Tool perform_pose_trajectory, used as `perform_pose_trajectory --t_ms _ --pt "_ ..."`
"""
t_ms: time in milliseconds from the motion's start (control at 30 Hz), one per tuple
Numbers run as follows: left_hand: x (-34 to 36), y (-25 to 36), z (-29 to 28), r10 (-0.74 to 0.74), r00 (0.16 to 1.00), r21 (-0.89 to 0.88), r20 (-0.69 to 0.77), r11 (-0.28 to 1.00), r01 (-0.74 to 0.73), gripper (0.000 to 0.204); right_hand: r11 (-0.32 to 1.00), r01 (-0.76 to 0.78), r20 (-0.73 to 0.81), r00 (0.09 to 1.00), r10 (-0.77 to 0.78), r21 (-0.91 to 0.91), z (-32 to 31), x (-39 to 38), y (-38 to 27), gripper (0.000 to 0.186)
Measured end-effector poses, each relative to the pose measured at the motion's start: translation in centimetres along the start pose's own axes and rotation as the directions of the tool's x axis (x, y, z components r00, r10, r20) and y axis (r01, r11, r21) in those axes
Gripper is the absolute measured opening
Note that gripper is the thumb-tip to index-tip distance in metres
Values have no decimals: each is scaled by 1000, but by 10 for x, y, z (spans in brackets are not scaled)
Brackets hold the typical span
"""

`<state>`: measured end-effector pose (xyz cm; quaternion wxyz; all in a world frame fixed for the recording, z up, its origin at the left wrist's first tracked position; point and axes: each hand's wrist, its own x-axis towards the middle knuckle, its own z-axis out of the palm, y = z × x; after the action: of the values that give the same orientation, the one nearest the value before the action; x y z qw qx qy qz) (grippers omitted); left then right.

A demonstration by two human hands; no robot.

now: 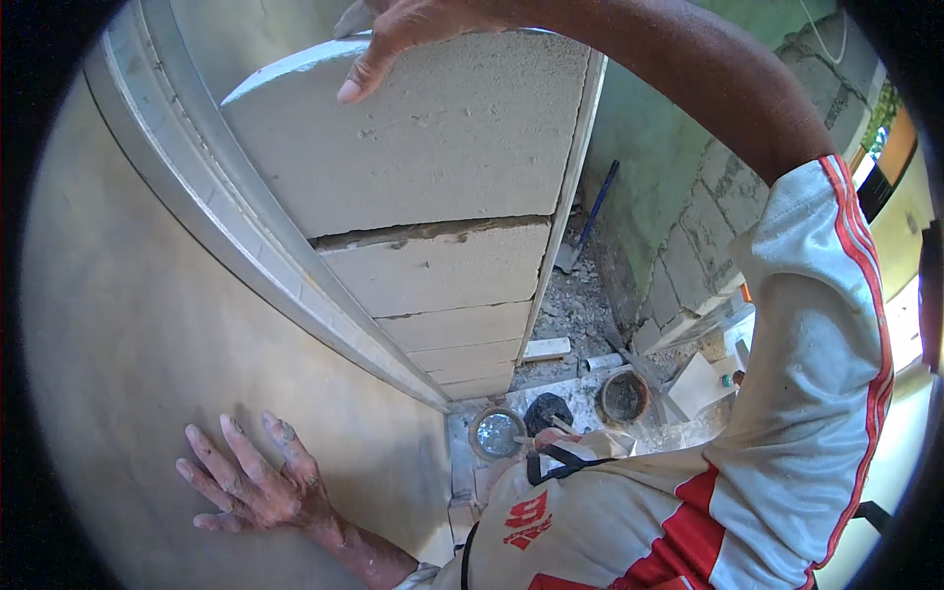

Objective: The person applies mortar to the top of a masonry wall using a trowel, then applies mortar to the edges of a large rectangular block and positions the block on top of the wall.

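Observation:
My left hand (261, 482) lies with fingers spread against a smooth plastered wall (147, 324) at the left, holding nothing. My right hand (408, 34) reaches across the top of the view and grips the upper edge of a large pale building block (423, 138). Its thumb presses on the near face; the other fingers are partly cut off or hidden behind the edge. That block tops a column of similar blocks (442, 265). A dark, uneven gap with mortar separates it from the block below. The column stands beside a light door frame (216, 206).
Below are a round basin of water (498, 433), a black bag-like bundle (547, 413) and a bucket with grey contents (623, 395). A blue-handled shovel (595, 211) leans beyond the column above rubble (575, 305). A rough block wall (693, 236) rises at the right.

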<state>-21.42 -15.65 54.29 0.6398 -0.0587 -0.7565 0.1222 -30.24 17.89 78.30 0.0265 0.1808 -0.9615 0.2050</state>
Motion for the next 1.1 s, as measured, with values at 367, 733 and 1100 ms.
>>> perform_pose_trajectory --t_ms 367,733,1100 --pt "-5 -1 4 -6 1000 26 25 1000 5 36 997 63 82 994 -66 42 3 -3 1 56" --pt "-5 3 6 -11 999 10 34 1000 11 38 999 -52 44 998 51 12 11 -10 -18 60" --pt "-4 4 5 -21 999 29 42 999 20 37 997 -63 52 997 61 38 12 -13 -15 60"
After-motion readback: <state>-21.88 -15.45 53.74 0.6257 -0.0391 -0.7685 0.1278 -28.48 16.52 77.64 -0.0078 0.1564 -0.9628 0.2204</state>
